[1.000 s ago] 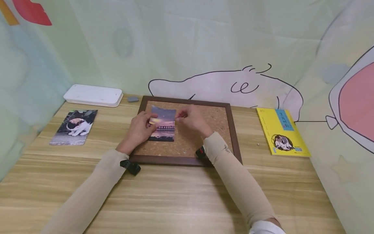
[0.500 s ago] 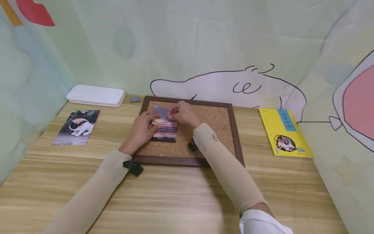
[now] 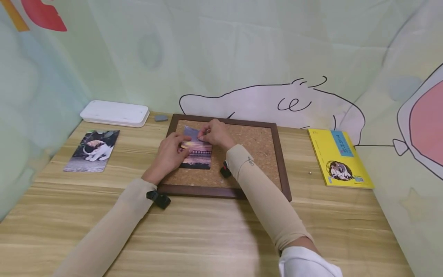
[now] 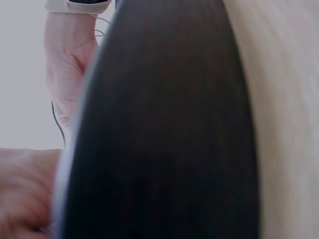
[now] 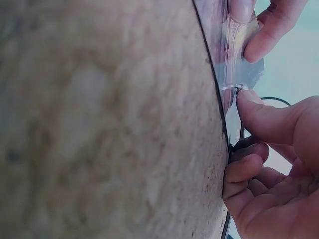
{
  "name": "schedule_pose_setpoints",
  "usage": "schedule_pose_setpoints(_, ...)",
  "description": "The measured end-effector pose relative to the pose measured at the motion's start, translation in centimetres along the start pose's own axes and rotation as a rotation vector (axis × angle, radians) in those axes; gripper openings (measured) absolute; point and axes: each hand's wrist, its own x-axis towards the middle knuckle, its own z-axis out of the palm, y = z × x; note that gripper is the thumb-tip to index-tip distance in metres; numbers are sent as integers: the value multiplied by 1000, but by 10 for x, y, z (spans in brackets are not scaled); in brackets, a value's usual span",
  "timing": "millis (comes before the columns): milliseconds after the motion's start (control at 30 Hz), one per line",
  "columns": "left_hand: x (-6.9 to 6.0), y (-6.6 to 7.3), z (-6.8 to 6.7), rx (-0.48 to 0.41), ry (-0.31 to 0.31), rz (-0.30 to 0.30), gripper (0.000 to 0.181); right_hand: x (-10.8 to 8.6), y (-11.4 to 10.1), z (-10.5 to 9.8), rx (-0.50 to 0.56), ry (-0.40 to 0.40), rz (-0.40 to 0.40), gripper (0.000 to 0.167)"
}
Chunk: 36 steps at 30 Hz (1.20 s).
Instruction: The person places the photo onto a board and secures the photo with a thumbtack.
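Note:
A sunset photo (image 3: 197, 154) lies on the cork board (image 3: 249, 161), which has a brown frame. My left hand (image 3: 170, 152) rests on the photo's left side, its fingers and thumb touching the print. At the upper part of the photo, my right hand (image 3: 217, 132) pinches a small shiny pushpin (image 5: 240, 87) between thumb and fingers. The pin meets the photo's surface; how deep its point sits is hidden. In the right wrist view the curled lower fingers of my right hand (image 5: 279, 164) rest against the board. The dark board frame (image 4: 164, 124) fills much of the left wrist view.
A cat photo (image 3: 92, 151) lies at the left, with a white case (image 3: 115, 113) behind it. A grey eraser-like block (image 3: 160, 118) sits near the board's back left corner. At the right are a yellow book (image 3: 340, 157) and a tiny shiny piece (image 3: 310, 173).
My right hand has moved left from the photo's right edge onto its upper part, carrying the pushpin. My left hand has stayed on the photo. The view has shifted slightly.

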Motion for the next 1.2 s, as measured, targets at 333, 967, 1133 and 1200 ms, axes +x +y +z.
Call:
schedule_pose_setpoints(333, -2, 0, 0, -10, 8, 15, 38, 2, 0, -1, 7, -3, 14, 9)
schedule_pose_setpoints(967, 0, 0, -1, 0, -3, 29, 38, 5, -9, -4, 85, -7, 163, 13)
schedule_pose_setpoints(1133, -1, 0, -1, 4, -9, 23, 38, 8, -12, -3, 87, -2, 209, 12)
schedule_pose_setpoints(1200, -1, 0, -1, 5, -11, 22, 38, 9, -14, -4, 103, -9, 232, 11)
